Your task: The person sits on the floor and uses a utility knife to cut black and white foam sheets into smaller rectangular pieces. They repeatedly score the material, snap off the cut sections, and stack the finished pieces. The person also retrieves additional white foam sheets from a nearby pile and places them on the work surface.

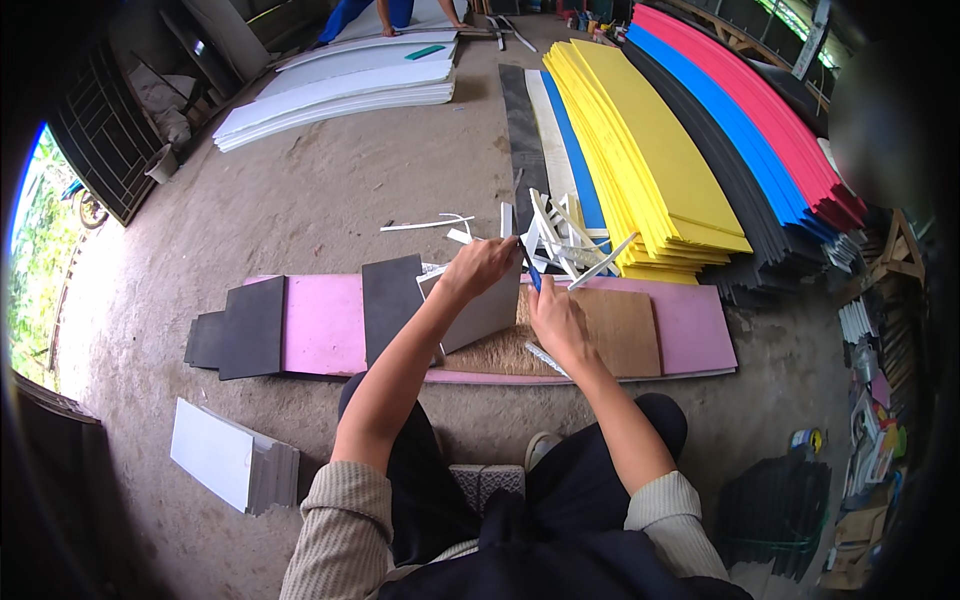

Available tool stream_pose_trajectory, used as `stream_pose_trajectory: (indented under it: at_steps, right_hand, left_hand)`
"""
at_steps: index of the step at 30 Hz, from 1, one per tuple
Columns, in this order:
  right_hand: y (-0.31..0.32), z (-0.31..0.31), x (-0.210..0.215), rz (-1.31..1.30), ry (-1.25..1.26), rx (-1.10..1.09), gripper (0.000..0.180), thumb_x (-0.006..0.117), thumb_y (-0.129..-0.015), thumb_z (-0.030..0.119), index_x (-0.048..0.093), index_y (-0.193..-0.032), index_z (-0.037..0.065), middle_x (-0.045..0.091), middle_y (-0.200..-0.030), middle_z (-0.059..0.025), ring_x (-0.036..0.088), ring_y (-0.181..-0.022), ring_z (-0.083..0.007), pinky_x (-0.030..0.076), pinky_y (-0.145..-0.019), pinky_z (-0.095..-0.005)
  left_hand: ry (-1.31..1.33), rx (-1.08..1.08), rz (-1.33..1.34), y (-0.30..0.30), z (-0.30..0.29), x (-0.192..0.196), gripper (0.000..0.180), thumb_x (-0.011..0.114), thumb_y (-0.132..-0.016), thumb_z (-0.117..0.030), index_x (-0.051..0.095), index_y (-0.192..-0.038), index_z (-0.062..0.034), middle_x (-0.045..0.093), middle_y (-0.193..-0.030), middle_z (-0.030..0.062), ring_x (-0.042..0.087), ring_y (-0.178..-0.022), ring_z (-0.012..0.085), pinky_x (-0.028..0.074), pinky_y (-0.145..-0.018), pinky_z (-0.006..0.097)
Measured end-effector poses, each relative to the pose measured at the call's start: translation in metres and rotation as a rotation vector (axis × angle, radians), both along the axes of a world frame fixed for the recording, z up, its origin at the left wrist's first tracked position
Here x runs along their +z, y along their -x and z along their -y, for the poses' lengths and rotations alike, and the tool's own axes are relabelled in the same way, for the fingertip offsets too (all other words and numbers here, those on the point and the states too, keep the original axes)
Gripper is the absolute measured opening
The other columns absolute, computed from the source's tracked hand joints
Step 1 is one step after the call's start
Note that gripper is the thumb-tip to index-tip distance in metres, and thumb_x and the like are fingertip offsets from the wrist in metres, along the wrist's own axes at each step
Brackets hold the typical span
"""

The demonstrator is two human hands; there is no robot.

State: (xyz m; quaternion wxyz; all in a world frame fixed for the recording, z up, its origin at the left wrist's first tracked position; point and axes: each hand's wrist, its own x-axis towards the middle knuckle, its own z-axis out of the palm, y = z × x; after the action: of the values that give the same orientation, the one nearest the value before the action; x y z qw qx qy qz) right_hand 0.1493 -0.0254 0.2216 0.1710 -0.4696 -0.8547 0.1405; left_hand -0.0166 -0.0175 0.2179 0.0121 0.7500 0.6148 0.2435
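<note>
My left hand (482,265) grips the top edge of a pale grey foam sheet (482,318), which stands tilted over a brown wooden board (615,335). My right hand (560,322) is closed around a blue-handled cutter knife (534,276), its blade end by the sheet's upper corner and close to my left fingers. Below my right wrist, a thin whitish strip (546,359) lies on the board. Curled white foam offcuts (565,240) are heaped just beyond my hands. Left of the sheet sits a dark foam piece (390,300).
Under the board runs a long pink sheet (325,325), with black panels (255,325) at its left end. A stack of white panels (225,455) rests at lower left. Yellow sheets (650,150) are piled ahead right. Another person's hand (388,30) shows near far white sheets (340,95).
</note>
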Motion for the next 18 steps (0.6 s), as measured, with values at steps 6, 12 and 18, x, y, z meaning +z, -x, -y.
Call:
stream_pose_trajectory:
  at_steps: [6, 12, 18]
  right_hand:
    - [0.004, 0.001, 0.002, -0.005, 0.042, -0.011, 0.027, 0.037, -0.086, 0.024, 0.042, -0.092, -0.001, 0.054, -0.058, -0.0227, 0.056, -0.057, -0.0394, 0.046, -0.052, -0.0461]
    - [0.009, -0.001, 0.003, -0.025, 0.077, 0.001, 0.028, 0.038, -0.086, 0.024, 0.045, -0.089, -0.003, 0.055, -0.061, -0.0245, 0.056, -0.062, -0.0403, 0.046, -0.055, -0.0460]
    - [0.015, -0.020, 0.003, -0.030, 0.231, -0.017, 0.030, 0.039, -0.085, 0.021, 0.047, -0.084, -0.008, 0.055, -0.067, -0.0278, 0.056, -0.067, -0.0413, 0.046, -0.058, -0.0469]
  left_hand:
    - [0.030, -0.002, -0.099, 0.009, -0.004, -0.014, 0.024, 0.047, -0.080, -0.016, 0.045, -0.097, 0.0007, 0.056, -0.062, 0.0186, 0.058, -0.063, 0.0345, 0.047, -0.054, 0.041]
    - [0.101, -0.041, -0.074, 0.015, -0.002, -0.015, 0.022, 0.042, -0.083, -0.018, 0.044, -0.095, 0.0012, 0.055, -0.059, 0.0189, 0.058, -0.059, 0.0343, 0.046, -0.049, 0.041]
    - [0.096, -0.090, -0.098, 0.000, 0.002, -0.004, 0.019, 0.042, -0.078, -0.010, 0.043, -0.094, 0.0015, 0.054, -0.056, 0.0183, 0.057, -0.056, 0.0340, 0.045, -0.048, 0.042]
